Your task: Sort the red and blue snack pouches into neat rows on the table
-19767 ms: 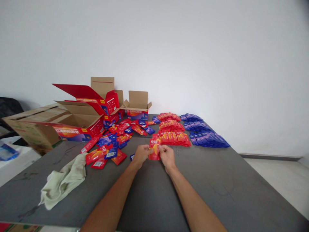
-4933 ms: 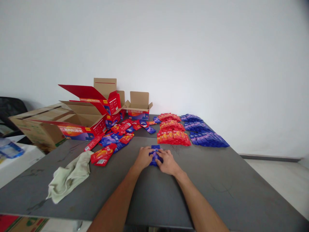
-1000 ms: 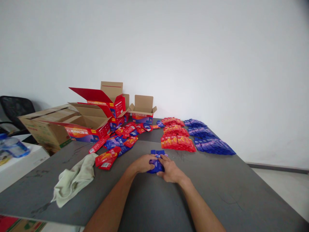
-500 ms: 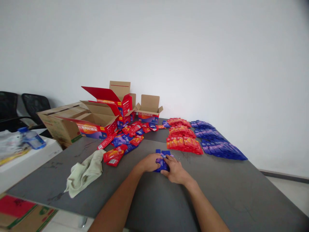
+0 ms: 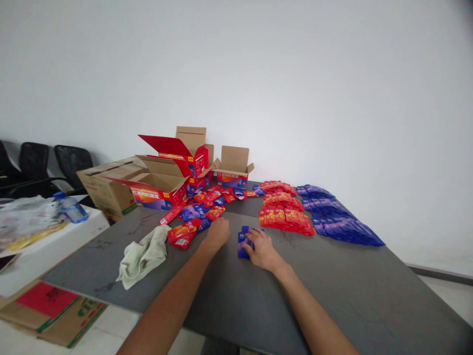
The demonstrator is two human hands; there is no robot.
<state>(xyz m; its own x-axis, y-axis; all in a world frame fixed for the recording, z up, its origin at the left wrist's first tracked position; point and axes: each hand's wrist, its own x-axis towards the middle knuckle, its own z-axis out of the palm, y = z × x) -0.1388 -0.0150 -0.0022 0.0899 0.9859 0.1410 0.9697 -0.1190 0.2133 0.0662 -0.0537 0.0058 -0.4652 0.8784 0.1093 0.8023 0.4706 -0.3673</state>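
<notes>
Fingers spread, the right hand (image 5: 263,252) rests on a blue pouch (image 5: 242,243) below centre; sideways pressure could skew it. The left hand (image 5: 219,232) is curled; I cannot tell its contents.

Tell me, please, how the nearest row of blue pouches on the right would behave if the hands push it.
The nearest row of blue pouches would likely slide apart rather than move as one, since they overlap with no visible band. Their shiny-looking surface may be slippery. Lying low on the table, the row seems unlikely to roll or tip.
</notes>
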